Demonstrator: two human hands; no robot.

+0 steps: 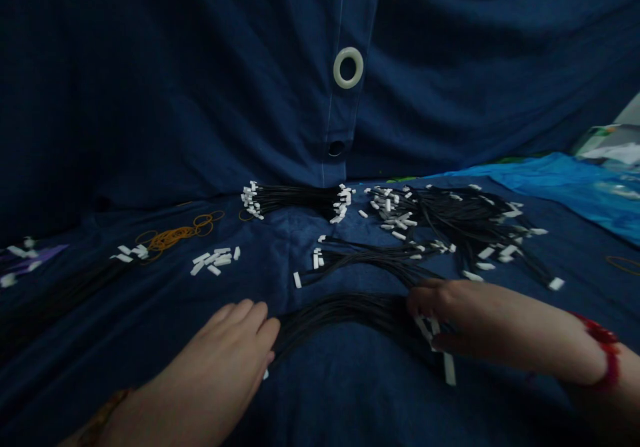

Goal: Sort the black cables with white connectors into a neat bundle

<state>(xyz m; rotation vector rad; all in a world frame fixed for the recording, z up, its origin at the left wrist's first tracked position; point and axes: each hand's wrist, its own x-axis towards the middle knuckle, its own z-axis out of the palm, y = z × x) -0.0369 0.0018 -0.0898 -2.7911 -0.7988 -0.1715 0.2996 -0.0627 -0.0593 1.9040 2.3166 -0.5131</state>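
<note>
A bundle of black cables (345, 310) with white end connectors arches between my two hands, low over the dark blue cloth. My left hand (235, 343) is closed round its left end, and a bit of white connector peeks out below the fingers. At the other end my right hand (450, 310) grips the bundle, with white connectors (449, 368) showing beneath the fingers. Just behind lies a thinner group of black cables (365, 255). Farther back, a neat bundle of cables (300, 197) lies straight, connectors at both ends.
At right is a loose heap of cables (450, 213). Loose white connectors (216, 259) and orange rubber bands (175, 235) lie left of centre. More cables (65, 287) stretch along the far left. A bright blue sheet (555, 180) lies at right; a dark blue curtain (200, 87) hangs behind.
</note>
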